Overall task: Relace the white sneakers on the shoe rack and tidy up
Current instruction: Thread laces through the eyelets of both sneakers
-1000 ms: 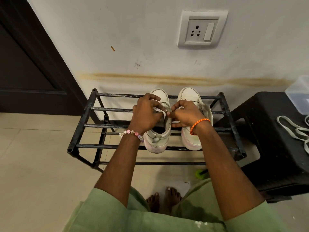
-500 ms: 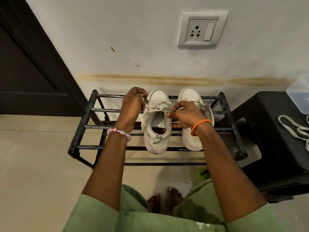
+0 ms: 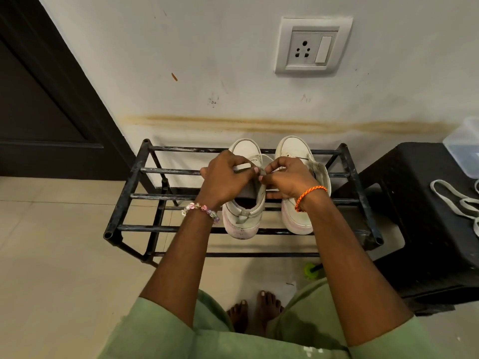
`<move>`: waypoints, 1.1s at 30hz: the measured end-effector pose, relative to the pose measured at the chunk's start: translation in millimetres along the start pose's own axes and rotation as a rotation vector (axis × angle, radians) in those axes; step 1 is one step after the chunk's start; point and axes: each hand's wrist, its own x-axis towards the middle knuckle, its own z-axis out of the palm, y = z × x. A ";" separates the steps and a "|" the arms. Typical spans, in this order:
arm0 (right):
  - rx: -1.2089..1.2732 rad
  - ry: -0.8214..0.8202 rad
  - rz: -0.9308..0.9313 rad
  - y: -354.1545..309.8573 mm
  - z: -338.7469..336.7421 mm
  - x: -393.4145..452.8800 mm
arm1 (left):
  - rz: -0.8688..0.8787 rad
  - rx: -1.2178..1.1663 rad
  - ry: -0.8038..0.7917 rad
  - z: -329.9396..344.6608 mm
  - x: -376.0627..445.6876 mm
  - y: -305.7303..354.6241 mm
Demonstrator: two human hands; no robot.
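Two white sneakers stand side by side on the black metal shoe rack (image 3: 134, 174), toes toward the wall. Over the left sneaker (image 3: 243, 218) my left hand (image 3: 223, 177) pinches a flat whitish lace (image 3: 242, 167) between thumb and fingers. My right hand (image 3: 287, 181) meets it over the shoe's opening and pinches the same lace at its end. The right sneaker (image 3: 293, 151) is partly hidden behind my right wrist. A loose white lace (image 3: 456, 200) lies on the black stool at the right.
A black plastic stool (image 3: 414, 203) stands right of the rack, with a clear plastic box (image 3: 464, 149) at its far corner. A dark door (image 3: 39, 99) is at the left. A wall socket (image 3: 312, 46) sits above. A small green object (image 3: 309, 270) lies on the tiled floor.
My left hand, which had pulled the lace out to the left of the shoe, has come back to the middle and meets my right hand over the left sneaker.
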 end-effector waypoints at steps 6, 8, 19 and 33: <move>0.018 -0.012 -0.003 -2.2 -1.1 -5.7 | -0.135 -0.923 0.067 -25.8 0.4 23.9; 0.026 -0.023 -0.002 -3.1 -1.7 -7.2 | -0.205 -1.180 0.057 -32.0 3.2 24.1; -0.004 -0.050 0.016 -4.5 -3.7 -5.4 | 0.079 0.265 0.004 -3.7 0.7 11.8; 0.020 -0.067 0.028 -5.0 -4.9 -6.2 | -0.030 -0.561 0.024 -18.6 6.4 6.9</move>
